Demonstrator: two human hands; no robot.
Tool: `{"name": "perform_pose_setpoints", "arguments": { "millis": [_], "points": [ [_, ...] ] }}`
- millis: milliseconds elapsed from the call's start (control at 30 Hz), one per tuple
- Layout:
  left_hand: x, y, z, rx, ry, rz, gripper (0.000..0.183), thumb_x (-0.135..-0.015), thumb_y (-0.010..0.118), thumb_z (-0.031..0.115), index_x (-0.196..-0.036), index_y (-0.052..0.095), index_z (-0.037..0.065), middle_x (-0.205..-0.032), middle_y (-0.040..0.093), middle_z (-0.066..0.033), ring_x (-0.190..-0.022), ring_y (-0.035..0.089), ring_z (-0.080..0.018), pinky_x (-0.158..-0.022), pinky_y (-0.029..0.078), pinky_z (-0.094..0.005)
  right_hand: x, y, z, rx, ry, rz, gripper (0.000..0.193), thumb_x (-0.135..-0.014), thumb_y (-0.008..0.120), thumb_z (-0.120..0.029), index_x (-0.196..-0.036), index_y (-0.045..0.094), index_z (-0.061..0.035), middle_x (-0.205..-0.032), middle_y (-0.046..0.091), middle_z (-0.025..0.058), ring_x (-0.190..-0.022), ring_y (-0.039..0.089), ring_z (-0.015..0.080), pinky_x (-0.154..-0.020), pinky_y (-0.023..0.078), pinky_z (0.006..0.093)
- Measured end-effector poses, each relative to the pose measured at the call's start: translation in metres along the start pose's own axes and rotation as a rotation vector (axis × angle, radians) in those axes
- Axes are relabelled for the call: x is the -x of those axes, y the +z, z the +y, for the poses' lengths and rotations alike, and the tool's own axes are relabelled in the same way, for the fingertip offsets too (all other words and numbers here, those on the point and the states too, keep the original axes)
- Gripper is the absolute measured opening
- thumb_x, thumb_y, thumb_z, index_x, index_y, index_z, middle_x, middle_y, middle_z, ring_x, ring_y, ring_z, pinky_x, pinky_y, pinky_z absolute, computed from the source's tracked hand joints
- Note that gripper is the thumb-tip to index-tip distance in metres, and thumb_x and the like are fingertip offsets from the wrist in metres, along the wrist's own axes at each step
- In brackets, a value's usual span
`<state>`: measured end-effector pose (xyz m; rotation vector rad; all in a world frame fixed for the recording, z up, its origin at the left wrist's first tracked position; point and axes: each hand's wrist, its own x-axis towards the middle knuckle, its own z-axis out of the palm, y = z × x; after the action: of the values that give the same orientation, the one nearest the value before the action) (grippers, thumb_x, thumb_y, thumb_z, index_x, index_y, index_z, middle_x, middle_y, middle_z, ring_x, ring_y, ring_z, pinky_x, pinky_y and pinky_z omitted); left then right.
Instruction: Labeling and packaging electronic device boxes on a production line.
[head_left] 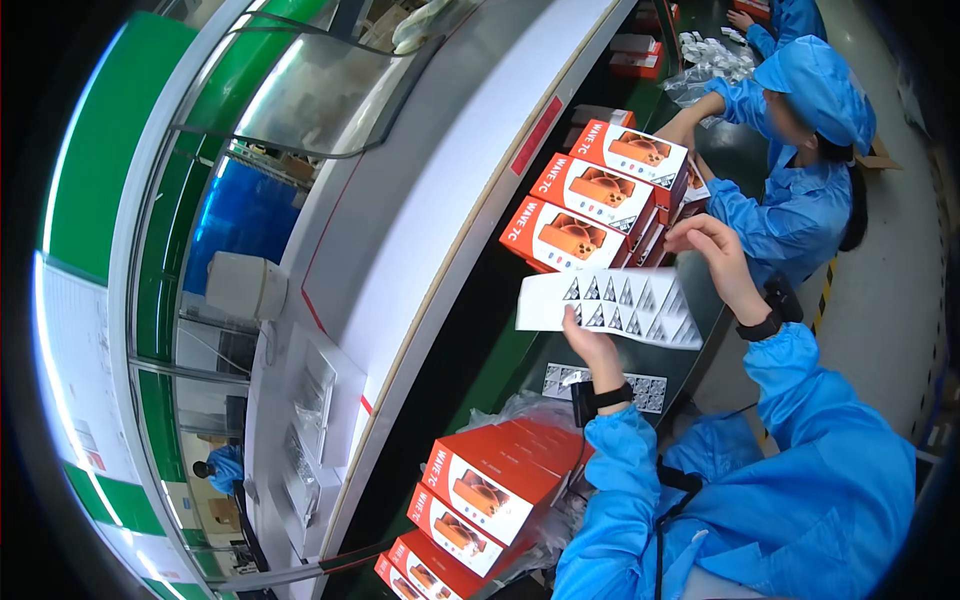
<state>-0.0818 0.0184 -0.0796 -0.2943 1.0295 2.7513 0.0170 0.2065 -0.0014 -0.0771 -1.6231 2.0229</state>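
My left hand (594, 350) grips the lower edge of a white label sheet (545, 302), thumb on top. Rows of black-and-white triangular labels cover much of the sheet. My right hand (716, 256) is raised past the sheet's far right side, beside the end of the nearest box in a stack. Its fingers are bent together at the tips; whatever they pinch, if anything, is too small to make out. The stack consists of orange-and-white printed boxes (572, 238), standing just beyond the sheet. Another label sheet (648, 392) lies on the green surface below my left wrist.
More orange-and-white boxes (490, 490) stand at the lower middle, with clear plastic wrap around them. A co-worker in blue (800, 190) reaches toward the far boxes. Small white parts in plastic bags (715, 60) lie farther off. A long white ledge (440, 190) runs along the left.
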Motion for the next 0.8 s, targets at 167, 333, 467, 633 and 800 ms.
{"name": "perform_pose_setpoints", "arguments": {
  "millis": [167, 333, 467, 633, 800],
  "points": [
    [0.085, -0.001, 0.081, -0.395, 0.229, -0.099, 0.029, -0.086, 0.053, 0.003, -0.113, 0.046, -0.006, -0.108, 0.057, -0.0140, -0.095, 0.057, -0.0189, -0.082, 0.045, -0.0292, 0.037, 0.037, -0.039, -0.007, 0.231, -0.262, 0.020, -0.089, 0.049, -0.011, -0.104, 0.054, 0.0002, -0.092, 0.060, 0.0069, -0.080, 0.058, 0.0116, -0.073, 0.046, 0.0244],
    [0.175, -0.003, 0.144, -0.827, 0.289, -0.141, 0.022, -0.085, 0.062, 0.011, -0.099, 0.055, -0.004, -0.090, 0.063, -0.0077, -0.082, 0.057, -0.0104, -0.070, 0.045, -0.0234, 0.087, 0.104, -0.039, 0.030, 0.361, -0.599, 0.030, -0.087, 0.057, -0.016, -0.112, 0.052, 0.0014, -0.095, 0.060, 0.0079, -0.082, 0.059, 0.0150, -0.074, 0.048, 0.0284],
    [0.221, -0.024, 0.173, -0.738, 0.360, -0.014, 0.026, -0.083, 0.065, 0.008, -0.102, 0.051, -0.004, -0.088, 0.063, -0.0086, -0.080, 0.059, -0.0102, -0.069, 0.046, -0.0231, 0.101, 0.153, -0.055, 0.263, 0.325, -0.886, 0.011, -0.086, 0.059, -0.009, -0.089, 0.059, 0.0016, -0.087, 0.060, 0.0060, -0.075, 0.057, 0.0092, -0.065, 0.045, 0.0240],
    [0.262, -0.044, 0.202, -0.758, 0.404, 0.216, 0.032, -0.079, 0.067, 0.006, -0.104, 0.049, -0.004, -0.085, 0.063, -0.0082, -0.075, 0.059, -0.0079, -0.065, 0.048, -0.0222, 0.124, 0.211, -0.056, 0.209, 0.109, -0.782, 0.013, -0.075, 0.070, -0.006, -0.083, 0.060, -0.0031, -0.078, 0.056, 0.0073, -0.070, 0.057, 0.0146, -0.062, 0.045, 0.0258],
    [0.286, -0.067, 0.208, -0.781, 0.493, 0.366, 0.030, -0.079, 0.068, 0.006, -0.102, 0.053, -0.003, -0.085, 0.064, -0.0081, -0.073, 0.061, -0.0093, -0.064, 0.048, -0.0225, 0.138, 0.243, -0.052, 0.285, -0.300, -1.049, 0.018, -0.071, 0.073, -0.009, -0.086, 0.064, -0.0040, -0.082, 0.060, 0.0060, -0.076, 0.057, 0.0201, -0.065, 0.046, 0.0284]
  ]
}}
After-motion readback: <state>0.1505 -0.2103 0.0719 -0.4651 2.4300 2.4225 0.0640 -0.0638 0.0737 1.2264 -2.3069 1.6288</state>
